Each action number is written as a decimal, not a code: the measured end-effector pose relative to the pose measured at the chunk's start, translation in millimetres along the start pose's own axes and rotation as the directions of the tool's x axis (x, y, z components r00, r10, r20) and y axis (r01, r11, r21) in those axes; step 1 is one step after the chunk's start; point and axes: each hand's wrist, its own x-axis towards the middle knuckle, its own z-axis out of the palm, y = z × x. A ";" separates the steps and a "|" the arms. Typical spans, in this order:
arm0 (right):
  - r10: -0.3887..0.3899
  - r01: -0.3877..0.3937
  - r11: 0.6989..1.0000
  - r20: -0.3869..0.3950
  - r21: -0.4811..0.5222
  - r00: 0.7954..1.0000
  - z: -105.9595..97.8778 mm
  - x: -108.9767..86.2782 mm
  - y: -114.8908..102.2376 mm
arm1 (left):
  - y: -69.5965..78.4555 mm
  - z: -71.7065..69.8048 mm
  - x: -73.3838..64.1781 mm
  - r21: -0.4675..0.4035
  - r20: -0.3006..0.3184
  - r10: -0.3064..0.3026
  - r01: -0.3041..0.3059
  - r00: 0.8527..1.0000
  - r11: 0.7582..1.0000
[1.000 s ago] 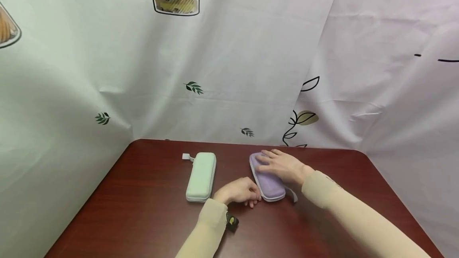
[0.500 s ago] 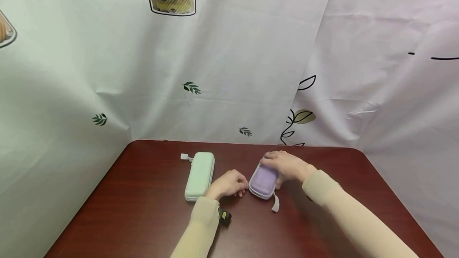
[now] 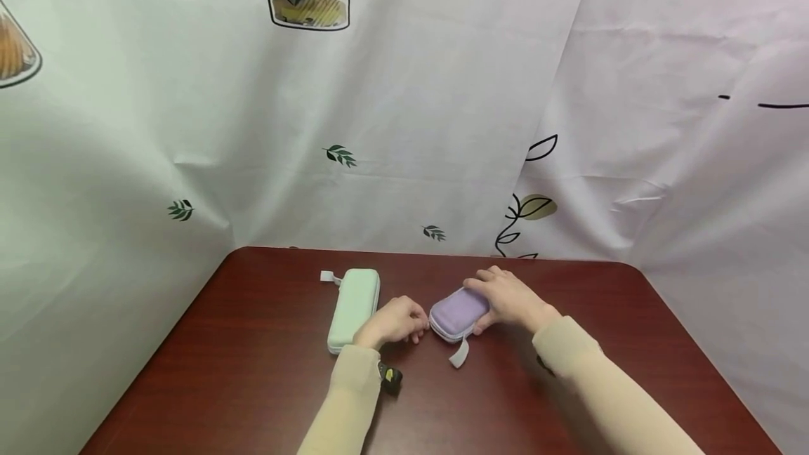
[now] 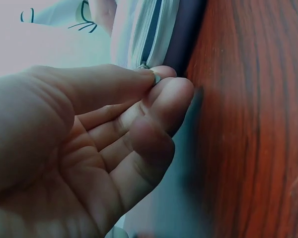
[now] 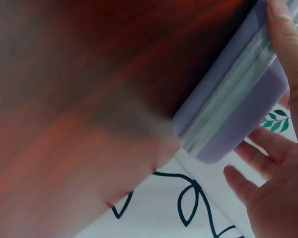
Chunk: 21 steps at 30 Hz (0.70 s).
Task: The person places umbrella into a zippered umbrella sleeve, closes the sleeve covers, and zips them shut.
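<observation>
A purple zippered case (image 3: 459,313) with a pale wrist strap (image 3: 459,354) lies slanted on the table. My right hand (image 3: 505,298) grips its far right end, thumb along the near side and fingers over the far side. At the case's near left corner, my left hand (image 3: 397,320) pinches the small zipper pull (image 4: 156,78) between thumb and index finger. Beyond the pull, a dark strip shows between the white zipper tapes (image 4: 148,37) in the left wrist view. The case's contents are hidden.
A mint green zippered case (image 3: 355,307) with a white strap lies left of the purple one, its near right edge partly behind my left hand. The dark red wooden table (image 3: 240,371) ends at a white patterned curtain (image 3: 392,125).
The purple case has turned and shifted left, its strap end swinging toward me. My right hand has gone from lying flat on top to gripping the case. My left hand has moved left.
</observation>
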 end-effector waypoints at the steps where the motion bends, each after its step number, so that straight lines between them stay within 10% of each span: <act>1: 0.017 -0.017 1.000 -0.010 0.000 1.000 0.9 -0.9 -0.8 | -0.1 -0.4 -0.1 -0.001 -0.002 0.003 -0.003 1.000 1.000; 21: 0.332 -0.336 0.941 -0.080 -0.037 0.940 10.9 -2.0 -29.8 | -1.3 -1.2 -0.5 0.001 -0.012 -0.003 0.003 1.000 1.000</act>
